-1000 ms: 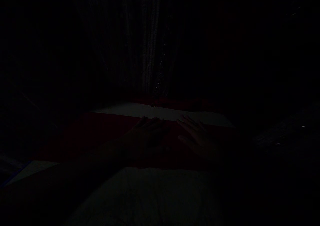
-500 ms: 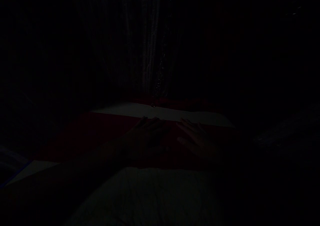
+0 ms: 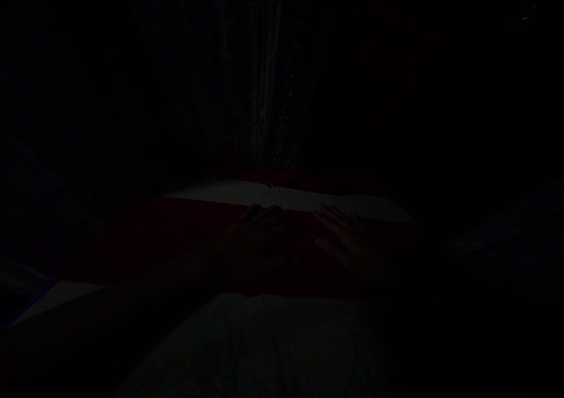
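The fingers (image 3: 265, 216) of the left hand (image 3: 251, 242) lie flat, close together at the knuckles, palm down on the red cloth (image 3: 185, 222), with their tips at its far edge. The fingers of the right hand (image 3: 355, 245) are extended too, slightly apart, its thumb standing off towards the left hand; their tips also reach that far edge. Neither hand is closed on anything, and a strip of red shows between the two. How firmly they press, I cannot tell in this dark.

The cloth lies across the middle of the table (image 3: 273, 339), its long axis running from left to right, crosswise to the person. Its far edge is nearly straight, dipping a little towards the person at the right; its near edge is roughly parallel. The left end reaches towards the table's near left corner; the right end is lost in shadow.

Pale table shows in front of the near edge, in a band beyond the far edge, and in a wedge at the left, where a blue line (image 3: 26, 307) runs along the left edge. Along the table's far edge is a darker red strip (image 3: 308, 179), and behind it rises a glinting strand (image 3: 279, 145).
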{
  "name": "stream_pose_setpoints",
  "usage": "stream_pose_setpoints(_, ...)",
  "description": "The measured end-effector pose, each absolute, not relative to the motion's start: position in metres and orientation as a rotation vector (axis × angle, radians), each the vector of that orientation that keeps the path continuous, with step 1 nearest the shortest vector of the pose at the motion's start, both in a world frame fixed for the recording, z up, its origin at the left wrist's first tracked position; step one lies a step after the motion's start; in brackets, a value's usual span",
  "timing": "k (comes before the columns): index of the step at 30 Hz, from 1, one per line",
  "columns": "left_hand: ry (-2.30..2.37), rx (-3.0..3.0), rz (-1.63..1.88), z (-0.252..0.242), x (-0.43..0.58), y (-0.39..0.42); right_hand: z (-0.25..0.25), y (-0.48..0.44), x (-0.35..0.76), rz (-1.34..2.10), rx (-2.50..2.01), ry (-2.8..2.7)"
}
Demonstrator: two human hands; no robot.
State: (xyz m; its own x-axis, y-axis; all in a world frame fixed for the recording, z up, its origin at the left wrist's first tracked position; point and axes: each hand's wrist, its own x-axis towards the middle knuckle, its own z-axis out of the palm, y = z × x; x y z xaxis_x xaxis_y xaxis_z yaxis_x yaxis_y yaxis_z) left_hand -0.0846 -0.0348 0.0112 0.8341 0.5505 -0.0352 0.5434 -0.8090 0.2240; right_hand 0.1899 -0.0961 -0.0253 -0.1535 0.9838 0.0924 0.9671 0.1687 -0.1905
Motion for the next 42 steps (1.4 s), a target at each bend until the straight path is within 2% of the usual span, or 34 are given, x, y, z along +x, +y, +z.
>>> stream_pose_setpoints(7, 0.819, 2.798, 0.078, 0.0095, -0.0841, -0.0339, -0.0251, -0.0962, 0.1878, 0.216, -1.912, -2.283)
stream_pose_setpoints(12, 0.815, 2.796, 0.091, 0.0074, -0.0839, -0.0324, -0.0251, -0.0957, 0.1872, 0.135, -1.913, -2.265)
stream_pose_setpoints(42, 0.826, 2.809, 0.079, 0.0063, -0.0838, -0.0314, -0.0274, -0.0956, 0.1882, 0.147, -1.906, -2.293)
